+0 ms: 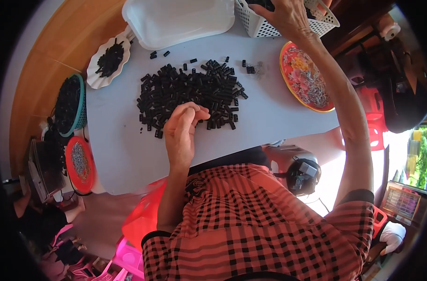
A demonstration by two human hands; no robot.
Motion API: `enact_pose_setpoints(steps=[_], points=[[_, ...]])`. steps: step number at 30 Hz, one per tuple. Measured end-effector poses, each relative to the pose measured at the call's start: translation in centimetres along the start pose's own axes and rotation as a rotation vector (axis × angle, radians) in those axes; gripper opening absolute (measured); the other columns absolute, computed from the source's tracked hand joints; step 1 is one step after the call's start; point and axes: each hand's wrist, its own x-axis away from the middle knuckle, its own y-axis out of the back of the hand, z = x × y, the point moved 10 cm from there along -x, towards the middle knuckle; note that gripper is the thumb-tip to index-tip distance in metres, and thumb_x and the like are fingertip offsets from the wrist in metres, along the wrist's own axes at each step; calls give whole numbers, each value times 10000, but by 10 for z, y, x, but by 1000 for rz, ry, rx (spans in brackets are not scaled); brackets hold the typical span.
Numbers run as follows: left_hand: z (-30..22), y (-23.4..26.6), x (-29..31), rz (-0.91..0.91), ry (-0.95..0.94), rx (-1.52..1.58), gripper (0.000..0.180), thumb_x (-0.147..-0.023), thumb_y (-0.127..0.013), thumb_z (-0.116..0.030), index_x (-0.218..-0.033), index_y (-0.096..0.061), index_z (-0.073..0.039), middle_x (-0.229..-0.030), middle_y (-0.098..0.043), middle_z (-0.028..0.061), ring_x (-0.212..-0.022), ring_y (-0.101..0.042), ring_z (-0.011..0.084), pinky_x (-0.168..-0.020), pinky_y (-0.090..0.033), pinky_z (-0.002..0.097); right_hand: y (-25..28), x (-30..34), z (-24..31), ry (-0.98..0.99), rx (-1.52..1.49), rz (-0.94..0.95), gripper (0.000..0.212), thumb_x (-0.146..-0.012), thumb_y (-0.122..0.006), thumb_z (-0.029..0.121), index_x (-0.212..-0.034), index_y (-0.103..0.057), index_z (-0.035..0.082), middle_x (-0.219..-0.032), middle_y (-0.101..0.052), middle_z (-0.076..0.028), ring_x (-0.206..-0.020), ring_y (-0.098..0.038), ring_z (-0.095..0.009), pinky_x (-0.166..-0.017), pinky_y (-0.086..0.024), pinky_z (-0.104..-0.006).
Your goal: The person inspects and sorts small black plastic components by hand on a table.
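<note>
Black, short, block-like pieces [190,89] lie in a broad heap in the middle of the grey table [269,107], packed closest at the centre and loose along the edges. At the near side of this heap is the left hand [179,133], its fingers bent inward and the thumb drawn up close to them; whether a piece is pinched between the fingertips I cannot tell. A few single pieces [193,60] lie apart on the far side, and a small cluster [250,70] sits to the right, just beside a scatter of tiny pale bits [260,71].

Far right, the right hand [288,19] reaches to a white perforated basket [256,24] with dark contents, the thumb spread from the palm; the fingertips are not clear enough to tell what they grip. Left of that basket stands a white tray [180,23], at the far edge. Nearer, under the right forearm, an oval red tray with a yellow rim [282,70] holds silvery metal parts [313,91].

On the far left, a white scalloped dish [95,80] holds thin black pieces [111,58]. Beyond the table's left edge are a teal basket [82,110] of dark parts [67,104] and, nearer, a red tray [88,180] of small silvery parts [79,159].
</note>
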Motion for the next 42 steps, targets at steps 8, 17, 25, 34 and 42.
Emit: enact_pose_setpoints(steps=[8, 17, 25, 34, 42], points=[[4, 14, -4, -15, 1, 29, 174, -921, -464, -86, -947, -593, 26, -817, -626, 104, -880, -591, 181, -839, -444, 307, -114, 21, 113, 87, -667, 312, 135, -789, -607, 105, -898, -656, 44, -865, -627, -106, -735, -621, -315, -681, -507, -391], [4, 19, -1, -64, 60, -7, 172, -913, -457, -82, -935, -597, 16, -830, -637, 77, -833, -601, 127, -803, -451, 248, -193, 6, 212, 517, -331, 431, 312, -723, -576, 17, -1024, -571, 98, -1021, -561, -20, -827, -587, -225, -732, -463, -369], [12, 11, 1, 36, 125, -91, 172, -910, -475, -118, -913, -591, 9, -845, -628, 50, -806, -589, 101, -747, -439, 232, -202, 12, 198, 447, -402, 476, 147, -734, -562, 15, -868, -545, 75, -849, -536, -105, -813, -582, -315, -682, -458, -433], [7, 13, 1, -13, 33, 17, 159, -895, -502, -121, -894, -597, 6, -765, -619, 49, -754, -592, 103, -700, -467, 238, -199, 16, 174, 183, -602, 599, 176, -763, -648, 88, -928, -611, 43, -921, -581, -136, -779, -554, -356, -670, -448, -424], [8, 11, -2, 19, -12, -46, 158, -920, -498, -136, -927, -597, -14, -790, -627, 29, -756, -582, 75, -655, -429, 205, -186, 10, 174, 250, -615, 480, 125, -787, -633, 91, -895, -614, 31, -885, -593, -114, -859, -544, -316, -737, -440, -397]])
